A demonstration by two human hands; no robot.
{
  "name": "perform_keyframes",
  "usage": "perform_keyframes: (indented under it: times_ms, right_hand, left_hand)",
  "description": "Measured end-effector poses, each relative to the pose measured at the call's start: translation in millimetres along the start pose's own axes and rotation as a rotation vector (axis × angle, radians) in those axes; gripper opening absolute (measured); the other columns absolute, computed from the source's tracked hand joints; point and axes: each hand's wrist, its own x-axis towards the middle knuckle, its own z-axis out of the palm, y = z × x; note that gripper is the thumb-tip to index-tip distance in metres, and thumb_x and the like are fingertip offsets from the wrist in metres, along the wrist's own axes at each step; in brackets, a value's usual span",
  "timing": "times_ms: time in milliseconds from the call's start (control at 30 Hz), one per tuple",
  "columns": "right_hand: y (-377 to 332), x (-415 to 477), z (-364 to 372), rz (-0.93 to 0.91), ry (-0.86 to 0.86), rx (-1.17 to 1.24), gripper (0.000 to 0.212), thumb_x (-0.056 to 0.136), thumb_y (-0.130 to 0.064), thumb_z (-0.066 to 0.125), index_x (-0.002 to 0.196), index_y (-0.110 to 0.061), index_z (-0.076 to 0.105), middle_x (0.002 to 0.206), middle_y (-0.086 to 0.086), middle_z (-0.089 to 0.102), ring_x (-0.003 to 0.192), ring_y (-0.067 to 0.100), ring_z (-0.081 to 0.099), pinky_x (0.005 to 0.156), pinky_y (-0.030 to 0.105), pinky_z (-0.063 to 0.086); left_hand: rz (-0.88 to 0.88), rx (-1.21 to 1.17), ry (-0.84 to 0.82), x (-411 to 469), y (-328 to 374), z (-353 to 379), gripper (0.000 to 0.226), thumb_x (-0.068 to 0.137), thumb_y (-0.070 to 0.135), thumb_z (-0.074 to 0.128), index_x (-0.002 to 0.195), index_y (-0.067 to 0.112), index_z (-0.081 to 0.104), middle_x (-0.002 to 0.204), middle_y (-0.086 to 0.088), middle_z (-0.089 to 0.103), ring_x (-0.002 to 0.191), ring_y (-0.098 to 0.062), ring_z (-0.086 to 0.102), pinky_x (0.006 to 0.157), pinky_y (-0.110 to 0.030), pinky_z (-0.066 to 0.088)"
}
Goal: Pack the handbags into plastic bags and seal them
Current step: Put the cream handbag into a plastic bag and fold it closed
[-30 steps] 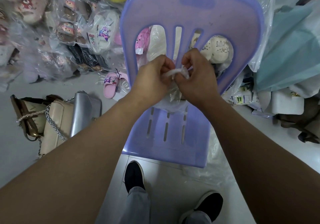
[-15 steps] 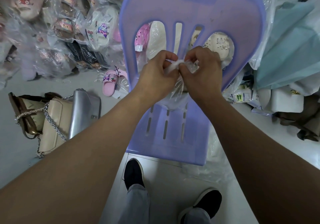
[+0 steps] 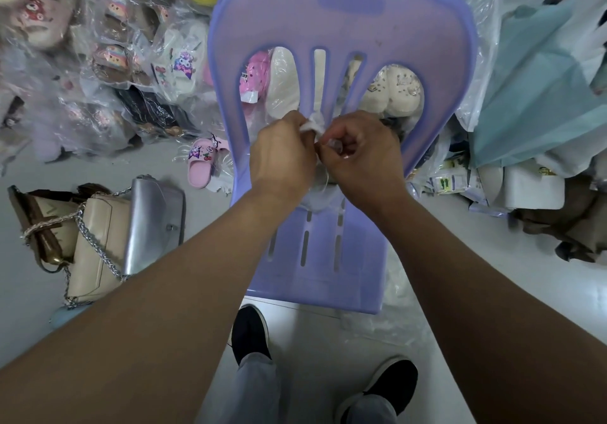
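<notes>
Even, soft indoor light, fairly bright; faint shadows on pale grey floor (image 3: 312,341). Glare on clear plastic-wrapped slippers (image 3: 131,72). Wide-angle bending at edges; upper-left corner blurred.

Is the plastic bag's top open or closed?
Closed. The plastic bag is bunched into a twist at the top, pinched by the left hand and right hand. Knotted? Cannot tell.

A single wide view from the person's head looks forward and down, close above the left grip (image 3: 282,157) and right grip (image 3: 361,157); chair (image 3: 328,276) beyond them, shoes (image 3: 249,335) beneath.
</notes>
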Motion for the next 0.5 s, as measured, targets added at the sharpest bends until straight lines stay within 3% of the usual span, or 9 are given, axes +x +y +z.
perform_keyframes:
  times_ms: [167, 267, 333, 400, 467, 500]
  right_hand:
    - [0, 2, 1, -0.028, 0.044, -0.130, 0.005, 0.080, -0.012, 0.070, 0.077, -0.008, 0.072, 0.086, 0.008, 0.066, 0.076, 0.023, 0.062, 0.070, 0.027, 0.045]
    - [-1, 4, 1, -0.016, 0.141, -0.126, 0.000, 0.078, -0.005, 0.072, 0.078, -0.005, 0.072, 0.095, 0.011, 0.065, 0.070, 0.014, 0.056, 0.068, 0.009, 0.039]
    - [-2, 3, 1, -0.028, 0.163, -0.111, 0.003, 0.079, -0.003, 0.072, 0.081, -0.005, 0.073, 0.096, 0.010, 0.063, 0.070, 0.006, 0.052, 0.069, 0.003, 0.042]
    - [-2, 1, 2, -0.064, 0.152, -0.114, 0.002, 0.080, -0.005, 0.072, 0.080, -0.006, 0.072, 0.091, 0.009, 0.063, 0.070, 0.007, 0.054, 0.068, 0.010, 0.047]
    - [-2, 0, 3, -0.088, 0.146, -0.127, 0.004, 0.081, -0.006, 0.073, 0.077, -0.006, 0.070, 0.087, 0.008, 0.063, 0.071, 0.016, 0.059, 0.065, 0.026, 0.050]
    - [-2, -1, 3, -0.091, 0.150, -0.129, 0.007, 0.081, -0.006, 0.074, 0.076, -0.007, 0.069, 0.085, 0.008, 0.063, 0.071, 0.019, 0.059, 0.065, 0.028, 0.048]
  left_hand:
    - [0.126, -0.190, -0.142, 8, -1, 2, 0.032, 0.077, 0.014, 0.039, 0.091, 0.014, 0.068, 0.094, -0.008, 0.069, 0.094, -0.034, 0.062, 0.083, -0.037, 0.050]
    - [-0.041, -0.348, -0.256, 8, 12, -11, 0.021, 0.087, 0.016, 0.050, 0.098, 0.017, 0.068, 0.092, -0.001, 0.071, 0.092, -0.025, 0.065, 0.085, -0.036, 0.054]
    - [-0.254, -0.507, -0.300, 11, 20, -18, 0.017, 0.091, 0.025, 0.057, 0.092, 0.013, 0.069, 0.083, 0.002, 0.066, 0.077, -0.016, 0.062, 0.071, -0.024, 0.051]
    - [-0.354, -0.563, -0.299, 15, 23, -21, 0.027, 0.090, 0.036, 0.064, 0.084, 0.010, 0.068, 0.074, 0.003, 0.059, 0.064, -0.008, 0.054, 0.059, -0.015, 0.045]
    - [-0.403, -0.596, -0.246, 19, 26, -20, 0.018, 0.088, 0.028, 0.067, 0.085, 0.010, 0.069, 0.074, 0.000, 0.058, 0.065, -0.013, 0.052, 0.060, -0.019, 0.045]
    - [-0.460, -0.623, -0.216, 20, 26, -19, 0.009, 0.087, 0.022, 0.066, 0.084, 0.013, 0.068, 0.076, -0.002, 0.057, 0.067, -0.016, 0.051, 0.061, -0.023, 0.045]
